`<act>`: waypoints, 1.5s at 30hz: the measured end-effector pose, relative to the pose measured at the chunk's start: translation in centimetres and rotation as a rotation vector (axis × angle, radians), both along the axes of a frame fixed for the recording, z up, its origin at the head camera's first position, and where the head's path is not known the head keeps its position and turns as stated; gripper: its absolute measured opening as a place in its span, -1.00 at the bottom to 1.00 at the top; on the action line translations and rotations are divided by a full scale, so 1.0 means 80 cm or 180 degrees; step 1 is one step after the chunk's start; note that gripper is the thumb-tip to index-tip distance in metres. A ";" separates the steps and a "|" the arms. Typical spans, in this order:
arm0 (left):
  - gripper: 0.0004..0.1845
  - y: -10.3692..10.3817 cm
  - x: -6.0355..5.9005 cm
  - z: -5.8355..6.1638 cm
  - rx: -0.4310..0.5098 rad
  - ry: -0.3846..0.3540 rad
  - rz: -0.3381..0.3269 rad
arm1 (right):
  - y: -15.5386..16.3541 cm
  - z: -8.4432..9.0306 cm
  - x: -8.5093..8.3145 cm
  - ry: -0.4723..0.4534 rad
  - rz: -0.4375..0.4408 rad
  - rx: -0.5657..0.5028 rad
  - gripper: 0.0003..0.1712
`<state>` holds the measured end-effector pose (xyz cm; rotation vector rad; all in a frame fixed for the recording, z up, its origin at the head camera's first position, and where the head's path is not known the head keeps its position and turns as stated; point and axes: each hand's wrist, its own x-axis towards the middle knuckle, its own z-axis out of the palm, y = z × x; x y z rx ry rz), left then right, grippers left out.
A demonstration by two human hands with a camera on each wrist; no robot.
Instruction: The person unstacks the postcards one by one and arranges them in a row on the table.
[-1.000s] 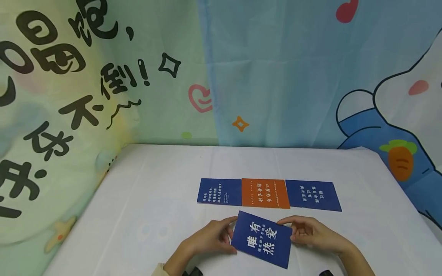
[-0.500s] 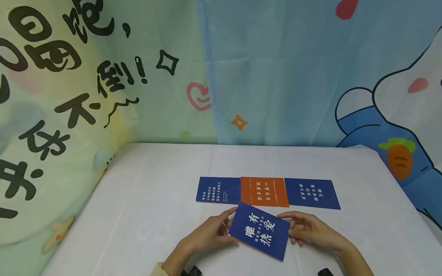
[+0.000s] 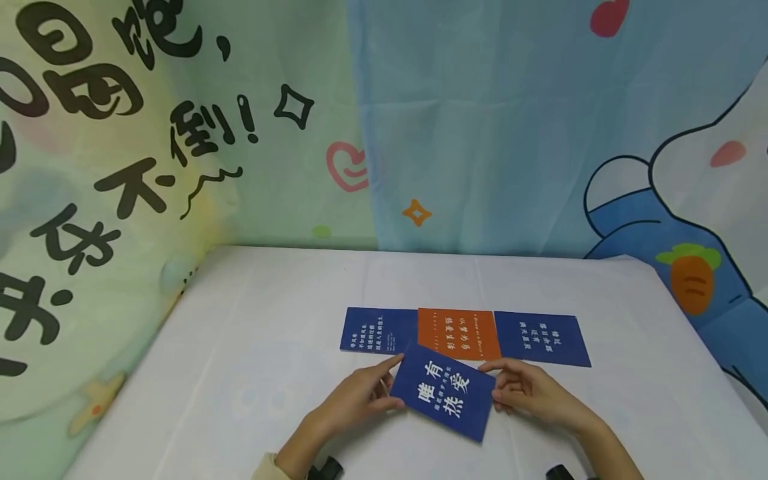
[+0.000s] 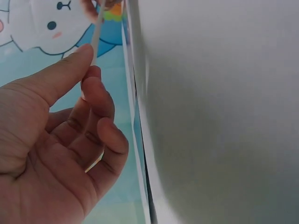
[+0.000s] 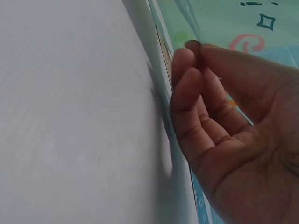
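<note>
A dark blue card (image 3: pixel 444 392) with white characters is held tilted above the table's near half. My left hand (image 3: pixel 354 398) pinches its left edge between thumb and fingers; in the left wrist view the card (image 4: pixel 96 42) shows edge-on as a thin pale strip. On the opposite edge my right hand (image 3: pixel 536 395) pinches the card, index finger extended along the top. Beyond it lie three cards in a row: a blue card (image 3: pixel 373 333) at left, an orange card (image 3: pixel 459 330) in the middle and another blue card (image 3: pixel 543 339) at right. The held card's upper corner overlaps the row in the head view.
A white cloth covers the table (image 3: pixel 270 300). Behind it hangs a printed backdrop (image 3: pixel 480 133) with large black characters and a cartoon figure. Black wrist devices (image 3: pixel 327 469) show near the bottom edge.
Both hands have carried the held card slightly forward and to the left, closer to the row. The three cards in the row stay where they were.
</note>
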<state>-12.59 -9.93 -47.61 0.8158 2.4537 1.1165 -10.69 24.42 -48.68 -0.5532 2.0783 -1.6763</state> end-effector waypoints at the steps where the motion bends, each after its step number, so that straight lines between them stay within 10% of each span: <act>1: -0.19 -0.002 0.000 0.000 -0.0001 0.0013 0.0014 | -0.002 0.001 -0.001 0.0016 -0.0038 0.0023 -0.50; 16: -0.24 -0.025 -0.007 0.008 0.0055 0.0203 0.0346 | -0.037 0.007 -0.019 -0.0055 -0.0855 0.0168 -0.50; 45: -0.26 -0.092 -0.019 0.005 0.0088 0.0496 0.0738 | -0.121 0.020 -0.067 -0.0136 -0.0931 0.0009 -0.47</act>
